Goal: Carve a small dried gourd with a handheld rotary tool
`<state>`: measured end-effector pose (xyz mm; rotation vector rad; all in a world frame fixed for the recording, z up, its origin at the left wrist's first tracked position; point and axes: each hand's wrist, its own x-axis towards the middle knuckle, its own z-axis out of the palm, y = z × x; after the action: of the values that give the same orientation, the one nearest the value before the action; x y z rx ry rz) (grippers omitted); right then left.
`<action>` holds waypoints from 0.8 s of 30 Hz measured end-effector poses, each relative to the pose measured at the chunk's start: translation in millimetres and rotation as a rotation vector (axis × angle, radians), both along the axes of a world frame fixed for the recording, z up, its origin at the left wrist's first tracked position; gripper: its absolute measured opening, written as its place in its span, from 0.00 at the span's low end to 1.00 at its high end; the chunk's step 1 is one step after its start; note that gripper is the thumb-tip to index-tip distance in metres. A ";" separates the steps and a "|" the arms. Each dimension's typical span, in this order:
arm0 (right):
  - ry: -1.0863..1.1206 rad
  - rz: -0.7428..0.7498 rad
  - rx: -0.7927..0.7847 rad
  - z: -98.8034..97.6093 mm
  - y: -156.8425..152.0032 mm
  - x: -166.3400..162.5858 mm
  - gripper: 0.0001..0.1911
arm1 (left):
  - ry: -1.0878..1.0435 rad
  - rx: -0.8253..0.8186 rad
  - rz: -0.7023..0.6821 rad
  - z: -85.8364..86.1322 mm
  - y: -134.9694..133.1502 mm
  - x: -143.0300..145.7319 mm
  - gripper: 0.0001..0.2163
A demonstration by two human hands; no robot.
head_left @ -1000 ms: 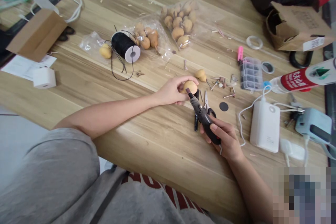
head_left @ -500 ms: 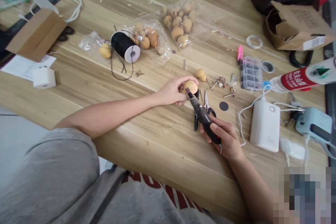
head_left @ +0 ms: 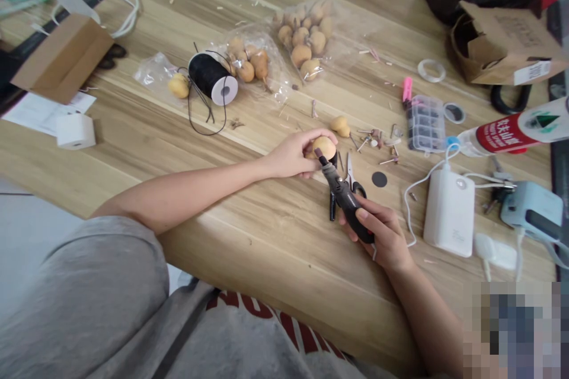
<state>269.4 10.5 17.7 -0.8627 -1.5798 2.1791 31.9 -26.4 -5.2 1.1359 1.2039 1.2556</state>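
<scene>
My left hand [head_left: 297,154] is closed around a small tan gourd [head_left: 325,147], fingers curled over its far side. In my right hand [head_left: 386,235] is a dark rotary tool [head_left: 347,198], its body pointing up and left. The tool's brownish tip meets the near side of the gourd or lies right in front of it; I cannot tell whether it touches. Scissors [head_left: 351,172] and a black pen-like stick [head_left: 332,207] lie on the table, partly hidden behind the tool. Another small gourd [head_left: 340,125] rests just past my left fingertips.
Loose rotary bits [head_left: 373,141] lie beyond the tool, beside a clear compartment box [head_left: 425,124]. A white power bank [head_left: 450,210] with cables and a bottle [head_left: 511,130] stand at the right. Bagged gourds [head_left: 306,35] and a black cord spool [head_left: 208,77] are farther back.
</scene>
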 end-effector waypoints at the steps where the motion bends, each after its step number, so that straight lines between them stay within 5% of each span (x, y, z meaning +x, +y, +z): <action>1: -0.002 -0.006 0.001 0.2 -0.2 -0.1 0.15 | -0.003 -0.002 -0.003 0.3 0.0 0.0 0.20; 24: -0.029 -0.036 0.007 -4.1 -1.0 1.6 0.17 | -0.091 0.009 -0.025 2.0 0.1 0.8 0.18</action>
<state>271.0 9.6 13.6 -0.9175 -1.5726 2.1444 32.7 -26.3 -3.3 1.0852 1.1140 1.2811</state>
